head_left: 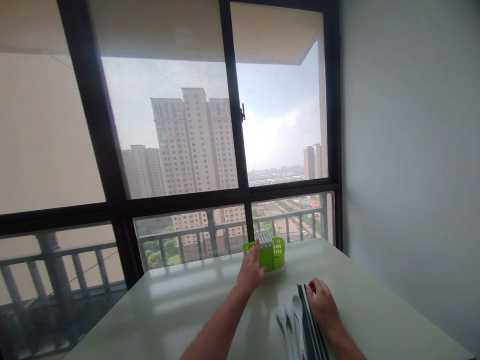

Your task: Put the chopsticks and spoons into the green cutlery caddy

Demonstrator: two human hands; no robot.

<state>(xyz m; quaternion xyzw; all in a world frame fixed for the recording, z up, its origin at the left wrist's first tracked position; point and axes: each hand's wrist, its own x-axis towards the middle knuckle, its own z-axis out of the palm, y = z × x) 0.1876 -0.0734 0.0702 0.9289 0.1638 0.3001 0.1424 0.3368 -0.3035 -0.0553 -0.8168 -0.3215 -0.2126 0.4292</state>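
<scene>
Both hands are out over the pale table (180, 305), near its far end by the window. The left hand (249, 272) reaches forward to the green basket (270, 254); its fingers lie against the near left wall of the basket, loosely curved, and I cannot tell if they really grip the rim or only touch it. The basket is a small slotted caddy with a white grid insert on top, and it stands upright close to the table's far edge, just in front of the glass.

The right hand (323, 305) rests lower, palm down, fingers bent, with its fingertips on the black chopsticks (312, 322). These lie together in a bundle, running from the near edge toward the basket. Just beside them on the left lie the white spoons (290, 320), bowls pointing away from the person. Behind everything, the black window frame (236, 125) shows tall apartment blocks and a balcony railing.
</scene>
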